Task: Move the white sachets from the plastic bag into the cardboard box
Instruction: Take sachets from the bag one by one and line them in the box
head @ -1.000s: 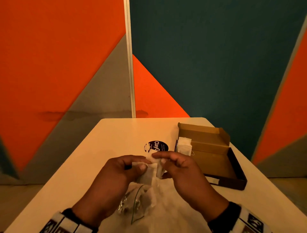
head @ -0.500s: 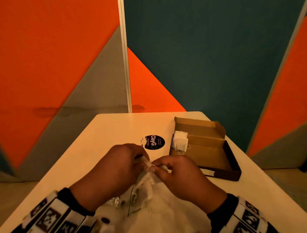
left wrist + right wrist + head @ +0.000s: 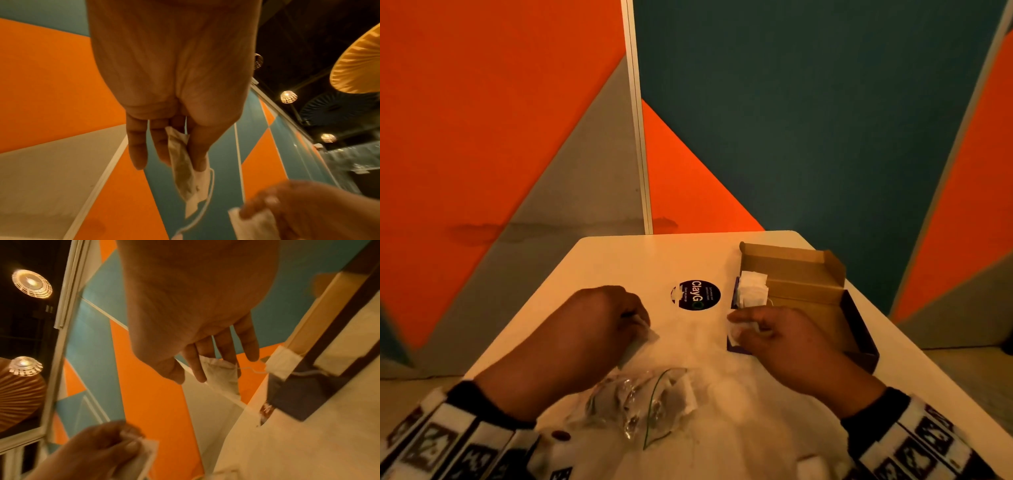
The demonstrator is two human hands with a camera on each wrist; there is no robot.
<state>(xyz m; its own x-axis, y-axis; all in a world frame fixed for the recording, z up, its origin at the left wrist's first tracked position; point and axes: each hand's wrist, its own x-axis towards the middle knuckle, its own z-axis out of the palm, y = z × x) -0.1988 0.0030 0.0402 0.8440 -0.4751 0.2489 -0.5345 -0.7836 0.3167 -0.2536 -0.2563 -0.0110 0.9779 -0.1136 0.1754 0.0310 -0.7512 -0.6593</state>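
White sachets [image 3: 752,289] already stand stacked at the near-left corner of the cardboard box [image 3: 808,294], which lies open on the right of the table [image 3: 619,260]. Right hand [image 3: 787,339] is low beside that corner, just short of the stack, thumb and fingers pinching one sachet [image 3: 223,374]; a thin string shows between this sachet and the stack in the right wrist view. Left hand [image 3: 599,329] is well apart to the left, thumb and fingers closed on a second sachet [image 3: 185,168] with a string trailing from it. Plastic bag [image 3: 643,404] lies crumpled on the table between the forearms, nearer the person; more sachets appear to remain inside, number not discernible. Round black sticker [image 3: 698,294] sits on the table between the hands and just left of the box.

Assessment: delivery step in hand, task partly done. Next move calls for the right hand to clear the near wall, set its sachet against the stack and let go without snagging the string; the left-hand sachet would follow
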